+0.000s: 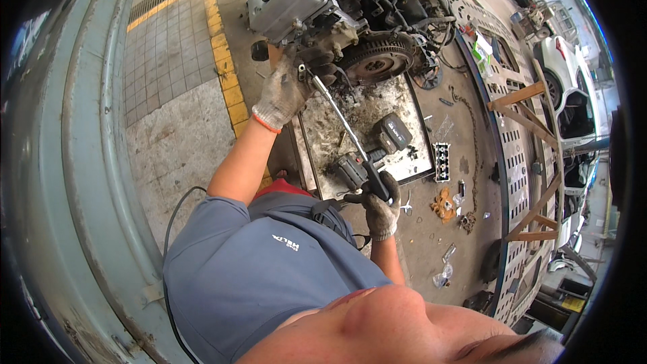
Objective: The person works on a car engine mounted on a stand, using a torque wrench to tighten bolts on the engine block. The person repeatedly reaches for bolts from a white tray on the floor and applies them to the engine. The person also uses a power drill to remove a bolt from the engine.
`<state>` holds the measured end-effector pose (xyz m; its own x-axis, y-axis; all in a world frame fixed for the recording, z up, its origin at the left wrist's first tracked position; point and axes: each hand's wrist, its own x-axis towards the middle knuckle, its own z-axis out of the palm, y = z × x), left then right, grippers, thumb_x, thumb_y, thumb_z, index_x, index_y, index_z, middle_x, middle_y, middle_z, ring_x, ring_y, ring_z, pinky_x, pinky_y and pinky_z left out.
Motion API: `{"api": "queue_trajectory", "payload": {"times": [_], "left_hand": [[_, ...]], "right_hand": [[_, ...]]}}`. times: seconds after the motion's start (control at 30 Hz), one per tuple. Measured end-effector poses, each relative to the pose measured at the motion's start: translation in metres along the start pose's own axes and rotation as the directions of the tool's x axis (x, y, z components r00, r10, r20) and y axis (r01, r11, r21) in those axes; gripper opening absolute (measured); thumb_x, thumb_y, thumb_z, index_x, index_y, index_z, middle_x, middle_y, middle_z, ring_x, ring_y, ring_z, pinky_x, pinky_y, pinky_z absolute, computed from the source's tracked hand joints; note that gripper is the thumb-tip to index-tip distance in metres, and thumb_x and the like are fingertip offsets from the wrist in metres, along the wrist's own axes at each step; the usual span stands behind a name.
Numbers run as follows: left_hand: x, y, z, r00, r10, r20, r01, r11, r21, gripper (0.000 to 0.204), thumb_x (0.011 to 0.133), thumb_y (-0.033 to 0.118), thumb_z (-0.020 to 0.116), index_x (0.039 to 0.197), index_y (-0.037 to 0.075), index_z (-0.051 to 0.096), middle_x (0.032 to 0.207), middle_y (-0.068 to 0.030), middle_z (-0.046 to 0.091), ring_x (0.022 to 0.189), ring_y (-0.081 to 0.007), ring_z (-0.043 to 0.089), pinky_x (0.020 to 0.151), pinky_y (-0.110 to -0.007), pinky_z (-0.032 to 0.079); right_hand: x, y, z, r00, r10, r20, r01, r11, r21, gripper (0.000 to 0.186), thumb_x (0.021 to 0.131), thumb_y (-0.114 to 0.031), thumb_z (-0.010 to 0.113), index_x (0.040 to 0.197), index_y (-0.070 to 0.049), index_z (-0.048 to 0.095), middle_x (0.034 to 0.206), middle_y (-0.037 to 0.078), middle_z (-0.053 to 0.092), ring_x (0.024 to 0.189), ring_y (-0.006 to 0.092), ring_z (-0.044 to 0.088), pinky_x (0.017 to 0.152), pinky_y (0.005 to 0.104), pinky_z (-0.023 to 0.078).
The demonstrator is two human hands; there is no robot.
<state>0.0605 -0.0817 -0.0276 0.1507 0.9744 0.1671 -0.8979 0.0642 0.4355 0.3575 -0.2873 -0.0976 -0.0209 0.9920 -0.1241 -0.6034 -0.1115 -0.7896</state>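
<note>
Left hand (282, 94): gloved, clenched on the wrench head, against the engine (337, 20).
Right hand (379, 207): grasping the long wrench (340, 125) handle end.
Technique: steady the head; pull your handle smoothly, square to the bolt.
Beside right hand: power tool (391, 133) on the tray (421, 162).

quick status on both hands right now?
Left hand: gloved, pressed on the engine at the head end of the long wrench; grip cannot be told.
Right hand: gloved, fingers closed around the wrench handle.

I am viewing a white car (563, 67) standing right, yellow tiles (226, 61) running left, a chain (472, 128) lying between.
</note>
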Motion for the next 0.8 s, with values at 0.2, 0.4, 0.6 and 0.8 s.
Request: {"api": "queue_trajectory", "payload": {"times": [0.2,0.4,0.6,0.8], "left_hand": [[0.005,-0.005,-0.008,0.997,-0.074,0.007,0.073,0.994,0.083,0.060,0.110,0.044,0.044,0.147,-0.003,0.049,0.137,-0.0253,0.062,0.117,-0.0386,0.067,0.100,-0.053,0.058],[0.014,-0.018,-0.080,0.993,0.102,0.064,-0.120,0.777,0.618,0.056,0.111,0.039,0.043,0.146,-0.003,0.051,0.139,-0.0220,0.061,0.115,-0.0355,0.068,0.099,-0.048,0.057],[0.004,-0.007,-0.012,0.993,-0.012,0.118,-0.060,0.809,0.584,0.045,0.108,0.032,0.048,0.139,0.001,0.058,0.136,-0.0166,0.066,0.111,-0.0265,0.070,0.082,-0.037,0.061],[-0.008,-0.016,0.010,0.978,-0.023,-0.206,0.047,0.993,0.113,0.034,0.105,0.027,0.057,0.132,0.006,0.062,0.127,-0.0143,0.071,0.103,-0.0234,0.074,0.057,-0.024,0.056]], "right_hand": [[0.000,-0.008,0.008,0.999,0.029,-0.038,-0.030,0.999,-0.028,0.068,0.081,-0.001,0.077,0.143,0.000,0.050,0.110,0.024,0.068,0.092,0.0323,0.070,0.081,0.0537,0.064],[-0.001,-0.014,0.009,0.996,0.025,-0.091,-0.038,0.989,-0.144,0.066,0.079,0.002,0.074,0.141,0.000,0.052,0.107,0.024,0.070,0.088,0.0293,0.071,0.077,0.0452,0.063],[-0.005,-0.008,-0.004,0.994,-0.044,-0.101,0.027,0.985,-0.168,0.066,0.079,0.002,0.076,0.141,0.000,0.052,0.108,0.024,0.070,0.089,0.0293,0.071,0.078,0.0468,0.063],[-0.001,0.004,0.014,0.998,-0.029,-0.050,0.031,0.999,0.036,0.069,0.082,0.002,0.076,0.144,-0.006,0.048,0.119,0.024,0.065,0.103,0.0341,0.067,0.080,0.0629,0.064]]}}
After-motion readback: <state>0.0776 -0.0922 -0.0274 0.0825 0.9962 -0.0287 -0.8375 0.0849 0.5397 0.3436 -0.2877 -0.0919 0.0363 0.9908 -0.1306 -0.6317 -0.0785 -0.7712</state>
